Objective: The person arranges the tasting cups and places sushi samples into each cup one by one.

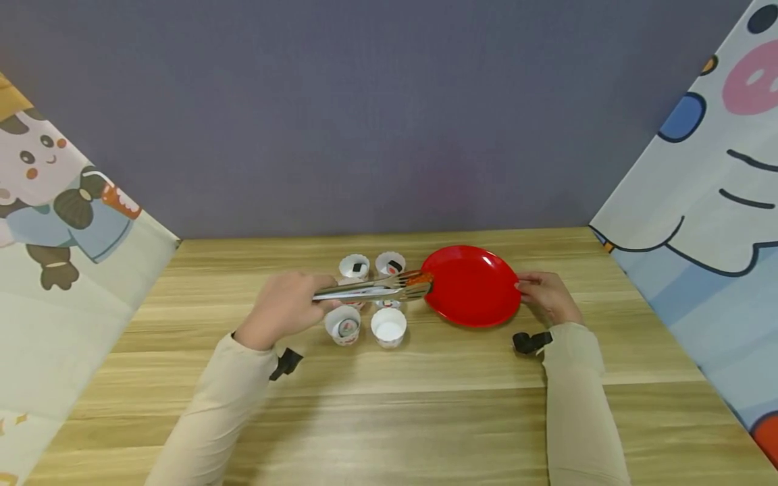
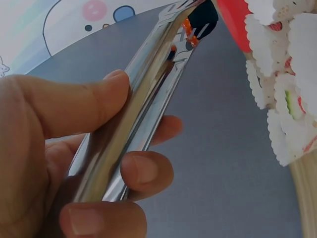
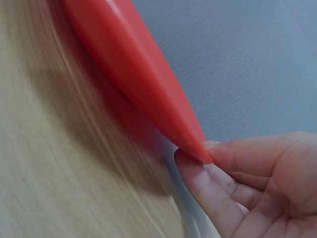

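Note:
My left hand (image 1: 284, 309) grips a pair of metal tongs (image 1: 358, 291), thumb on one side and fingers curled round the other. Between the fork-like tips is a small black and orange piece (image 2: 200, 22) that looks like roe sushi, close to the left rim of a red round plate (image 1: 471, 287). On the plate's far side from the tongs, my right hand (image 1: 549, 297) pinches the rim between thumb and fingers. In the right wrist view, a shadow lies on the table under that rim.
Several white scalloped paper cups cluster left of the plate. Sushi-like pieces sit in the back-left cup (image 1: 348, 261), back-right cup (image 1: 383, 258) and front-left cup (image 1: 331, 322); the front-right cup (image 1: 389, 331) shows its white inside. A grey panel (image 1: 377, 121) stands behind the wooden table (image 1: 389, 418).

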### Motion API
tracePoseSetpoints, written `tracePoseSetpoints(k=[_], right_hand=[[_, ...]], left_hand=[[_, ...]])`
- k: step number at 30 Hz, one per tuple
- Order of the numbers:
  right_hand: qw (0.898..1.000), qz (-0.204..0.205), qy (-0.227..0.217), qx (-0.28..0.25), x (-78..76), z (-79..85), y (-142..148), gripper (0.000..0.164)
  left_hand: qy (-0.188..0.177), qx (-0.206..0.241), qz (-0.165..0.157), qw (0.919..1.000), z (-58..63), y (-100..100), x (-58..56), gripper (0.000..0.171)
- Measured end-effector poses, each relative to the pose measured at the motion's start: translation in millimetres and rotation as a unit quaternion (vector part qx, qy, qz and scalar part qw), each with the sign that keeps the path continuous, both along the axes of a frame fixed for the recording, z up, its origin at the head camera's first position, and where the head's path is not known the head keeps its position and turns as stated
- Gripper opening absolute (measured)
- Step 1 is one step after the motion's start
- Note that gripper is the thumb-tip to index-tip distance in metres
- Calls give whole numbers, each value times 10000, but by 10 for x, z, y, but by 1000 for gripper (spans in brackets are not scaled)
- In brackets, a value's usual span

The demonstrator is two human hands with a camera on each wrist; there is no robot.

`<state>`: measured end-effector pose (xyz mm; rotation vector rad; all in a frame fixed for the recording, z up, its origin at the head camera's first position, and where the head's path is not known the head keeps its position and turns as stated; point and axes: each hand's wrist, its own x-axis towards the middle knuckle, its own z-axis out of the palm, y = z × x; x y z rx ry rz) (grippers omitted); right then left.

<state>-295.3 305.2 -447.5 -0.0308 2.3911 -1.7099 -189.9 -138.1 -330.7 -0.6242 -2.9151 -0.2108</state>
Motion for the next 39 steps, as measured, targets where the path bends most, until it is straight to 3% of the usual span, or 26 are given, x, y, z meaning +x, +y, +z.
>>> tracePoseSetpoints(k=[21, 31, 39], right_hand=[[9997, -86, -204, 135, -28, -7, 6, 44], [9999, -98, -138, 27, -5, -8, -1, 44], [9999, -69, -25, -111, -15, -34, 14, 42]], left_hand=[[-71, -70, -6, 9999, 5, -311, 284, 15], [-211, -174, 84, 9996, -2, -377, 417, 13], [-212, -230, 76, 9995, 3, -389, 457, 17]])
